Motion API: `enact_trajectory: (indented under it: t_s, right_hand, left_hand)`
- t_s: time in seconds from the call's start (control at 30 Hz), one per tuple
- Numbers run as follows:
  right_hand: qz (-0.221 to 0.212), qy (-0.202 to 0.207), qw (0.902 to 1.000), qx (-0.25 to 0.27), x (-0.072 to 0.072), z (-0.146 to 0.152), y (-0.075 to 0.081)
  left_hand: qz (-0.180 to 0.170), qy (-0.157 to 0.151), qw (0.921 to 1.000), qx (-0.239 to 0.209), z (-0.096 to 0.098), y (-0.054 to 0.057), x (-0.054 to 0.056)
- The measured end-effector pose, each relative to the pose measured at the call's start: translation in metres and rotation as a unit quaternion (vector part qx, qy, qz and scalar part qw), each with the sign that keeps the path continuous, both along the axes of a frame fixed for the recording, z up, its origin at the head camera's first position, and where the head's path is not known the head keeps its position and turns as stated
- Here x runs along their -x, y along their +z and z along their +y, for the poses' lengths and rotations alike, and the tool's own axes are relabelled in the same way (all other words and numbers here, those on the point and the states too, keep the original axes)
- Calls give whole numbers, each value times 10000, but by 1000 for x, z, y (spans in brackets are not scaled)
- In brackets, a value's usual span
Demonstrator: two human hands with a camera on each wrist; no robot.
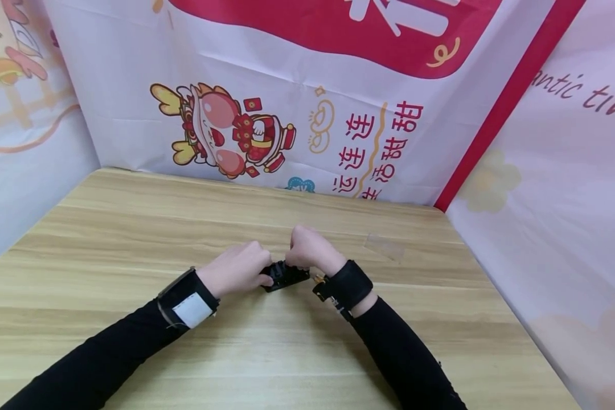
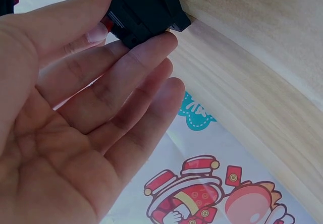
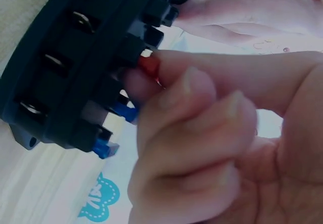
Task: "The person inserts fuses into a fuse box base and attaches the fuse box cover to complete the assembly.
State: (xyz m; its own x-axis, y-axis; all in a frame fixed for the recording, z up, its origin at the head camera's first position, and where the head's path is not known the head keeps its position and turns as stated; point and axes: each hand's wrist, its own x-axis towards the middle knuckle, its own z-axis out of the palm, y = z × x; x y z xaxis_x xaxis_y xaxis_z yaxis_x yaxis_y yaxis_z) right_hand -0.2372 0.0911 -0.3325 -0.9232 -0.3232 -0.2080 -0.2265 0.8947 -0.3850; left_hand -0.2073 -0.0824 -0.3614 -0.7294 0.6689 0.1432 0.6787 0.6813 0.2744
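A black plastic block with a row of slots and metal contacts, which looks like a fuse box [image 1: 290, 275], is held just above the table. My left hand [image 1: 238, 267] grips its left end between thumb and fingers; in the left wrist view the other fingers lie loosely below. My right hand [image 1: 311, 249] is at the block's far right side. Seen from the right wrist, its thumb and forefinger pinch a small red blade fuse [image 3: 148, 65] at one slot. Two blue fuses [image 3: 104, 148] sit in neighbouring slots. How deep the red fuse sits is hidden by the fingertips.
The wooden table [image 1: 184, 216] spreads around both hands. A clear strip of film or tape [image 1: 384, 246] lies on it to the right. Printed cloth walls [image 1: 287, 62] stand behind and at both sides. Black bands with devices are strapped on both wrists.
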Motion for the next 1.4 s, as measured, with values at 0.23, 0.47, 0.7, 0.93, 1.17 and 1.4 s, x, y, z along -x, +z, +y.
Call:
enact_trajectory:
  t_s: [0.23,0.47,0.7,0.93,1.17,1.4]
  right_hand:
    - [-99,-7,9999,63,-2,4,5]
    - [4,-75,9999,68,-3,4,4]
    - [82,-198,9998,61,-3,3,1]
    - [163,-173,9997,-67,1,0,-3]
    - [225,-170,9996,-26,3,-4,-4]
    - [241,-130,9996,54,4,-6,-4]
  left_hand:
    - [52,-15,10000,57,2,3,-1]
    - [31,-17,10000,77,2,2,-1]
    - [4,10,9999,125,3,1,-1]
    - [62,-15,9999,157,3,0,-1]
    - [116,-64,9998,130,3,0,0]
    - [90,-30,9999,74,1,-1,0]
